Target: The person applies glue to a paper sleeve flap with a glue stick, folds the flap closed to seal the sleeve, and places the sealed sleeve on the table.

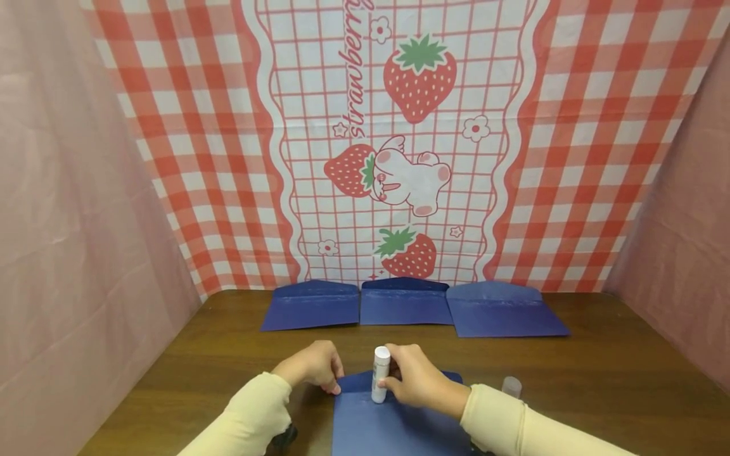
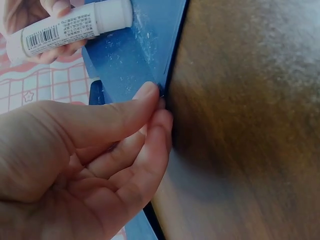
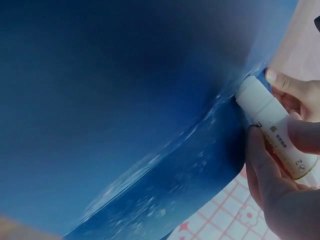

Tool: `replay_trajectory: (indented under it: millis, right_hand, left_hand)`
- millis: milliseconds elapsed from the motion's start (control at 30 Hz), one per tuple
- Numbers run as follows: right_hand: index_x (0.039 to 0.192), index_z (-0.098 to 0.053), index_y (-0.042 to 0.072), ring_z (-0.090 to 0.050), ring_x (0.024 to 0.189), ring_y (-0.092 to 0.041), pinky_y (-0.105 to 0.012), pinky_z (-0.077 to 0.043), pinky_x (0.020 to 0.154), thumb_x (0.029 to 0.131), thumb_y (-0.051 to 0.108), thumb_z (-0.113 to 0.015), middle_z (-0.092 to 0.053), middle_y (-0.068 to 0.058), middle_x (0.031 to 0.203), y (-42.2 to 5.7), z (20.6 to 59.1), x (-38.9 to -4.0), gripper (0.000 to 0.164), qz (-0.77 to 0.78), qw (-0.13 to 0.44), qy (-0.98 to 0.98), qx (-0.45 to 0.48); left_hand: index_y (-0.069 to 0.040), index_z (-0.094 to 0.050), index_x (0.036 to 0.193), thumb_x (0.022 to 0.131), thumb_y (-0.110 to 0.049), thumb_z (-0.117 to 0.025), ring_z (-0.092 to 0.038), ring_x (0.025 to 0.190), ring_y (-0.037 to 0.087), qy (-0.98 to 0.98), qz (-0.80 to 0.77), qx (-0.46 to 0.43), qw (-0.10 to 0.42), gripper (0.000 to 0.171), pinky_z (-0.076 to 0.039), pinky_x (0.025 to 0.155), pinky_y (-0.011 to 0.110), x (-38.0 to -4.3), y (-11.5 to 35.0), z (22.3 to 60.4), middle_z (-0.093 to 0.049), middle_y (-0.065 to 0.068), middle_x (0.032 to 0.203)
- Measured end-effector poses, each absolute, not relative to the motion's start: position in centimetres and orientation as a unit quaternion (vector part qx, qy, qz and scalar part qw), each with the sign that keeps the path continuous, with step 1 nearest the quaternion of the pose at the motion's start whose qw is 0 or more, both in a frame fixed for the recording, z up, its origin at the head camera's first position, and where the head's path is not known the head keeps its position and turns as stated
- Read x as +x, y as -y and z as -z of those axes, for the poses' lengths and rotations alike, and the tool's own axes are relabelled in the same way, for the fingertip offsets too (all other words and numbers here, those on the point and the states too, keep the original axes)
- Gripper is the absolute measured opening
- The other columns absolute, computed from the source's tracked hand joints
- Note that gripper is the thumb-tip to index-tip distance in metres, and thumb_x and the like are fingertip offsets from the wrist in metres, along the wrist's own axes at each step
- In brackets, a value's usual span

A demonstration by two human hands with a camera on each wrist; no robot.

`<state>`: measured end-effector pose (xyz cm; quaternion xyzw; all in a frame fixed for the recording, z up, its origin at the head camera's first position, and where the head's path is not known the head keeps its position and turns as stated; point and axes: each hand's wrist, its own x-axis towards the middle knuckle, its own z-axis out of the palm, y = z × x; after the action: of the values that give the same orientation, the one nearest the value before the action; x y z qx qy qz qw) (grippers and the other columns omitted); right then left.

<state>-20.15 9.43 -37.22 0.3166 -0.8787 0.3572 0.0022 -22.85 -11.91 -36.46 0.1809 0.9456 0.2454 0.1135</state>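
A blue envelope lies flap up on the table in front of me, with whitish glue smears along its fold in the right wrist view. My right hand grips a white glue stick, its end down against the envelope near the fold of the flap. A printed label and barcode show on the glue stick in the left wrist view. My left hand pinches the envelope's left corner between thumb and fingers.
Along the back of the brown table lie three more blue envelopes with flaps raised: left, middle and right. A translucent cap stands beside my right sleeve. Behind hangs a strawberry-print cloth.
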Motion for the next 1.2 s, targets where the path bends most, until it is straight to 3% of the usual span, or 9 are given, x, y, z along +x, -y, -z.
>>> replay_trajectory:
  millis: [333, 533, 900, 1200]
  right_hand:
    - [0.096, -0.059, 0.002, -0.07, 0.083, -0.023, -0.019, -0.055, 0.066, 0.08, 0.004, -0.073, -0.07, -0.013, 0.092, -12.7, 37.2, -19.8, 0.021, -0.336, 0.031, 0.895, 0.293]
    - [0.097, -0.06, 0.0, -0.07, 0.081, -0.022, -0.021, -0.055, 0.066, 0.079, 0.005, -0.074, -0.07, -0.012, 0.091, -14.9, 36.9, -19.3, 0.023, -0.325, 0.041, 0.905, 0.272]
    - [0.092, -0.061, 0.002, -0.068, 0.075, -0.013, -0.02, -0.054, 0.062, 0.076, 0.006, -0.078, -0.07, -0.007, 0.084, -18.3, 37.6, -18.8, 0.024, -0.296, 0.099, 0.913, 0.263]
    - [0.086, -0.061, 0.005, -0.058, 0.068, 0.0, -0.018, -0.049, 0.057, 0.073, 0.006, -0.079, -0.068, -0.002, 0.078, -20.3, 37.1, -18.9, 0.022, -0.275, 0.114, 0.92, 0.254]
  left_hand:
    - [-0.005, -0.071, 0.067, 0.058, 0.0, -0.088, -0.051, 0.06, 0.008, -0.95, -0.223, 0.201, 0.083, 0.02, -0.047, 0.057, 0.02, -22.5, 11.8, 36.4, -0.066, 0.001, 0.063]
    - [-0.005, -0.071, 0.066, 0.057, 0.001, -0.088, -0.051, 0.056, 0.007, -0.949, -0.228, 0.204, 0.078, 0.02, -0.046, 0.054, 0.019, -22.5, 11.7, 36.5, -0.067, 0.002, 0.06]
    - [-0.002, -0.068, 0.06, 0.061, 0.008, -0.079, -0.045, 0.045, 0.004, -0.936, -0.255, 0.228, 0.078, 0.015, -0.038, 0.045, 0.016, -22.1, 12.1, 36.7, -0.059, 0.002, 0.049]
    - [0.0, -0.071, 0.065, 0.061, 0.01, -0.073, -0.047, 0.045, 0.004, -0.937, -0.251, 0.235, 0.062, 0.01, -0.042, 0.047, 0.018, -22.0, 11.9, 36.9, -0.064, 0.007, 0.051]
